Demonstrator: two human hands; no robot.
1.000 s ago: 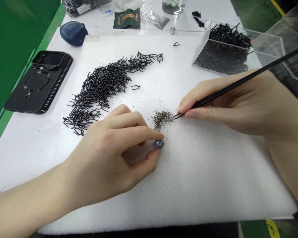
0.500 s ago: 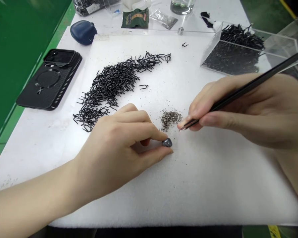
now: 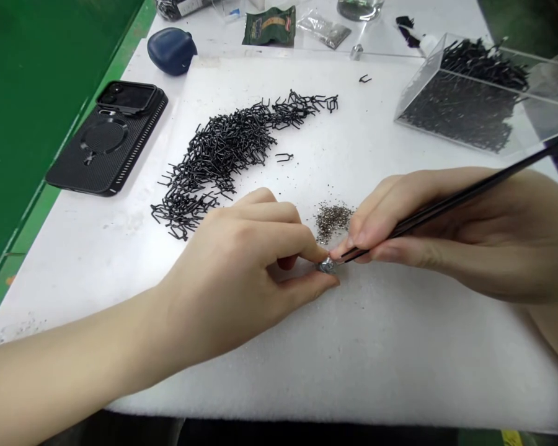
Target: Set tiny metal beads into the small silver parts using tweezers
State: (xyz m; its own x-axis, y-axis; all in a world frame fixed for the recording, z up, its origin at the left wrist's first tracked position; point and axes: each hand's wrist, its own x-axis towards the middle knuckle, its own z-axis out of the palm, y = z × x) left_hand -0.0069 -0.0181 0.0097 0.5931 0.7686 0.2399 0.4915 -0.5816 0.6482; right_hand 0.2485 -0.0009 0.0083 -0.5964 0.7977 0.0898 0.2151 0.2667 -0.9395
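Between thumb and forefinger, my left hand [image 3: 255, 266] pinches a small silvery metal piece [image 3: 327, 266] low over the white pad [image 3: 400, 371]. My right hand [image 3: 446, 235] grips black tweezers [image 3: 428, 214] like a pen. Their tips reach the metal piece; whether they hold something tiny between them I cannot make out. Just behind the fingers lies a little heap of tiny shiny metal bits [image 3: 332, 220]. Farther back, left of centre, spreads a pile of small black forked pieces [image 3: 232, 145], with a single forked piece [image 3: 284, 157] apart from it.
On the left lie a black phone [image 3: 106, 136] and a dark blue rounded object [image 3: 171, 51]. A clear box [image 3: 469, 118] of black pieces stands at the right rear. Along the back are a green packet [image 3: 270, 26], a clear bag [image 3: 325, 29] and a glass [image 3: 360, 8].
My right hand has brought the tweezer tips down and left, onto the metal piece. My left hand keeps its pinch. The whole view has shifted, with the table contents appearing farther right.
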